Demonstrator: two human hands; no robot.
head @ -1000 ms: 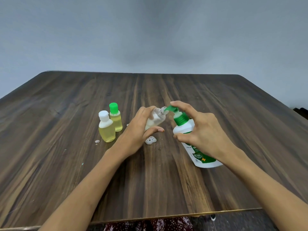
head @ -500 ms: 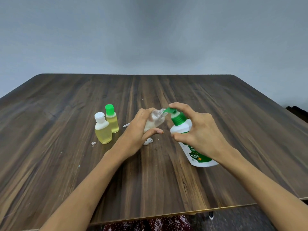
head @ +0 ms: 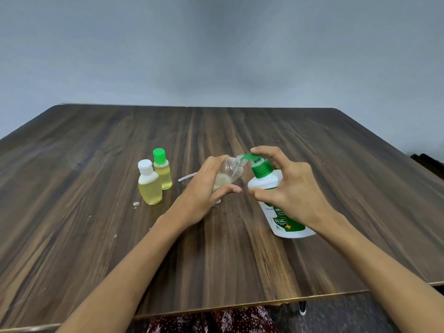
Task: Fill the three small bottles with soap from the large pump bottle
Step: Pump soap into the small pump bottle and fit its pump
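Two capped bottles (head: 153,181) at left are already filled. The third bottle (head: 228,174), barely filled, is gripped by the left hand (head: 206,191) under the spout; the pump bottle (head: 271,188) is clasped and pressed by the right hand (head: 288,191).

Dark wood-grain table (head: 96,236), plain grey-blue wall (head: 216,44) behind, dark floor (head: 348,313).

A person's left hand (head: 204,191) grips a tilted clear small bottle (head: 228,173), its mouth meeting the green spout of the large pump bottle (head: 271,188), which the right hand (head: 290,191) holds, forefinger on the pump head; two capped bottles of yellow soap, white-capped (head: 149,183) and green-capped (head: 163,170), stand touching on the wooden table (head: 72,236) at left
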